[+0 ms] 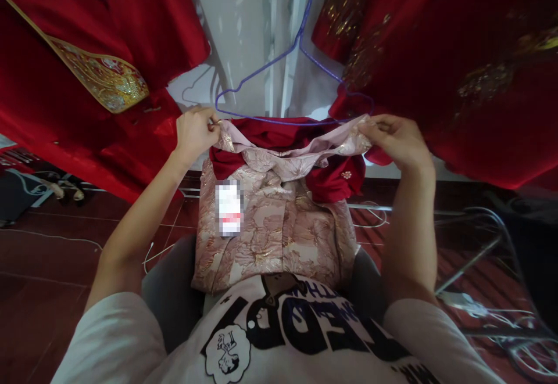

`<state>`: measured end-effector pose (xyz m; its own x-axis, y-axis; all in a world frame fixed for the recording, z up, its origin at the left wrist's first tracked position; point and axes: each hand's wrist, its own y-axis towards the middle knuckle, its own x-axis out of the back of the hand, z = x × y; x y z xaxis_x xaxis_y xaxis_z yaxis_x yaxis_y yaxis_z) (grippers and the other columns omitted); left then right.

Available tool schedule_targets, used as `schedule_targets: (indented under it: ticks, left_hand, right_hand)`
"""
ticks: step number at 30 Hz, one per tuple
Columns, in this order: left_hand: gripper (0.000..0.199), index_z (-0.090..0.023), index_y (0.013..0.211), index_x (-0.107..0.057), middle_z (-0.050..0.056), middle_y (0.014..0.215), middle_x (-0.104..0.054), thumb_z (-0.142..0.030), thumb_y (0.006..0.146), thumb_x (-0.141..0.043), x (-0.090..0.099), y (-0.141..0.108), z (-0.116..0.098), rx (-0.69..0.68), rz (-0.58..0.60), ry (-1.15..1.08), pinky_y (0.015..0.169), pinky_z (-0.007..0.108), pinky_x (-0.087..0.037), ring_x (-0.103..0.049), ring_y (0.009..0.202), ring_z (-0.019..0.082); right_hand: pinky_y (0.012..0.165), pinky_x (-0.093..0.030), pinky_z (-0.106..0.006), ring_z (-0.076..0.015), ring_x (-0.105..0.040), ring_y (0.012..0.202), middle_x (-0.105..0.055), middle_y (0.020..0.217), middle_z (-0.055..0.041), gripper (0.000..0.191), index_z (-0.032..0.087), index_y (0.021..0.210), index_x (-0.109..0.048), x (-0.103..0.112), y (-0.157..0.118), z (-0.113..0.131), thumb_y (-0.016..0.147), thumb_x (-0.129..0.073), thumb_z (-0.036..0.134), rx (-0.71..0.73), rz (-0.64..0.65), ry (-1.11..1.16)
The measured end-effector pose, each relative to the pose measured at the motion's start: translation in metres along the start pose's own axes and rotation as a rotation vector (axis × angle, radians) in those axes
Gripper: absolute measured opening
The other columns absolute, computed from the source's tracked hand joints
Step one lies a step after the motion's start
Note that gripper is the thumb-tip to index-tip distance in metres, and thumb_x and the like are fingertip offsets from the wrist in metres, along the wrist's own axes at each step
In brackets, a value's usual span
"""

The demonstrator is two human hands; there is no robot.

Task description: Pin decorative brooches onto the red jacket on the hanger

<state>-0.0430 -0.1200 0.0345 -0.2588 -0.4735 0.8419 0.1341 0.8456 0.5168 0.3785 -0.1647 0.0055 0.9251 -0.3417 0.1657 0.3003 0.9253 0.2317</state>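
A pink brocade garment (265, 215) with gold thread lies folded across my lap. Its upper band (283, 157) stretches between my two hands and sags in the middle. My left hand (198, 131) pinches the band's left end. The right end is gripped between the thumb and fingers of my right hand (394, 137). Just behind the band hangs a purple wire hanger (270, 64), its lower bar near the top of the cloth. Deep red fabric (335, 183) with a small flower-shaped ornament lies with the brocade. A white tag (229, 207), blurred, rests on the left side.
Red gowns with gold embroidery hang at the left (100, 76) and the right (479, 82). A pale wall (235, 12) with metal uprights stands behind the hanger. White cables (501, 314) and metal tubing lie on the red tiled floor (43, 291). Shoes (65, 191) sit at the left.
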Motion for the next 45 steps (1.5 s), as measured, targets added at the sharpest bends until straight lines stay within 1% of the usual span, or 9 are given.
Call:
schedule_targets:
  ticks: [4, 6, 8, 12, 18, 29, 36, 41, 45]
  left_hand:
    - [0.020, -0.023, 0.082, -0.066, 0.005, 0.110, -0.080, -0.007, 0.074, -0.056, -0.011, 0.017, -0.034, -0.370, -0.019, -0.240, 0.097, 0.039, -0.055, -0.072, 0.107, 0.025]
    - [0.019, -0.022, 0.074, -0.060, 0.004, 0.111, -0.080, -0.004, 0.070, -0.056, -0.024, 0.024, -0.050, -0.516, 0.087, -0.333, 0.100, 0.040, -0.054, -0.071, 0.114, 0.026]
    - [0.018, -0.021, 0.068, -0.056, 0.006, 0.115, -0.079, -0.003, 0.068, -0.055, -0.037, 0.026, -0.060, -0.569, 0.207, -0.392, 0.096, 0.039, -0.055, -0.072, 0.113, 0.026]
    - [0.017, -0.020, 0.066, -0.053, 0.009, 0.124, -0.077, -0.003, 0.067, -0.055, -0.048, 0.025, -0.064, -0.569, 0.274, -0.480, 0.082, 0.033, -0.055, -0.075, 0.093, 0.022]
    - [0.012, -0.020, 0.068, -0.055, 0.007, 0.118, -0.077, -0.009, 0.068, -0.055, -0.039, 0.023, -0.060, -0.538, 0.280, -0.486, 0.074, 0.030, -0.050, -0.073, 0.087, 0.018]
    - [0.008, -0.019, 0.068, -0.056, 0.006, 0.120, -0.077, -0.011, 0.067, -0.055, -0.037, 0.018, -0.059, -0.542, 0.263, -0.483, 0.069, 0.030, -0.048, -0.064, 0.070, 0.012]
    - [0.009, -0.019, 0.068, -0.059, 0.007, 0.123, -0.077, -0.011, 0.066, -0.057, -0.041, 0.017, -0.060, -0.547, 0.284, -0.499, 0.069, 0.030, -0.049, -0.068, 0.076, 0.015]
    - [0.008, -0.018, 0.075, -0.065, 0.007, 0.119, -0.079, -0.013, 0.072, -0.060, -0.038, 0.020, -0.056, -0.497, 0.309, -0.505, 0.076, 0.030, -0.053, -0.071, 0.084, 0.015]
    - [0.005, -0.018, 0.077, -0.068, 0.007, 0.118, -0.078, -0.022, 0.079, -0.071, -0.021, 0.022, -0.048, -0.507, 0.348, -0.536, 0.095, 0.033, -0.055, -0.073, 0.108, 0.021]
  right_hand:
    - [0.073, -0.056, -0.029, -0.0120, -0.064, 0.066, -0.072, 0.073, -0.0002, 0.007, 0.019, 0.082, -0.074, -0.001, -0.004, 0.007, 0.087, -0.069, 0.018, 0.162, -0.046, -0.110]
    - [0.077, -0.058, -0.030, -0.0136, -0.068, 0.070, -0.075, 0.077, -0.0010, 0.007, 0.019, 0.085, -0.076, 0.005, -0.005, 0.006, 0.088, -0.071, 0.022, 0.279, -0.060, -0.208]
    - [0.081, -0.059, -0.033, -0.0162, -0.072, 0.076, -0.078, 0.083, -0.0022, 0.008, 0.020, 0.087, -0.078, 0.013, -0.004, 0.003, 0.088, -0.072, 0.025, 0.351, -0.093, -0.282]
    - [0.086, -0.061, -0.039, -0.0233, -0.078, 0.084, -0.081, 0.088, -0.0054, 0.008, 0.022, 0.087, -0.081, 0.031, 0.002, -0.008, 0.084, -0.074, 0.022, 0.294, -0.171, -0.368]
    - [0.080, -0.063, -0.043, -0.0286, -0.079, 0.081, -0.081, 0.084, -0.0115, 0.008, 0.018, 0.079, -0.079, 0.039, 0.010, -0.018, 0.078, -0.075, 0.012, 0.101, -0.333, -0.471]
    - [0.082, -0.062, -0.041, -0.0255, -0.078, 0.080, -0.081, 0.087, -0.0111, 0.008, 0.016, 0.084, -0.079, 0.039, 0.019, -0.029, 0.080, -0.074, 0.011, 0.189, -0.351, -0.358]
    - [0.092, -0.060, -0.039, -0.0225, -0.078, 0.094, -0.081, 0.097, -0.0069, 0.015, 0.016, 0.097, -0.079, 0.002, 0.029, -0.006, 0.091, -0.065, 0.015, 0.364, -0.378, -0.380]
    - [0.094, -0.056, -0.034, -0.0183, -0.073, 0.095, -0.077, 0.100, -0.0050, 0.011, 0.017, 0.102, -0.072, -0.030, 0.038, 0.021, 0.096, -0.063, 0.016, 0.511, -0.184, -0.433]
    - [0.097, -0.053, -0.033, -0.0169, -0.069, 0.100, -0.073, 0.104, -0.0059, 0.008, 0.017, 0.101, -0.063, -0.039, 0.040, 0.024, 0.099, -0.057, 0.012, 0.513, -0.089, -0.420]
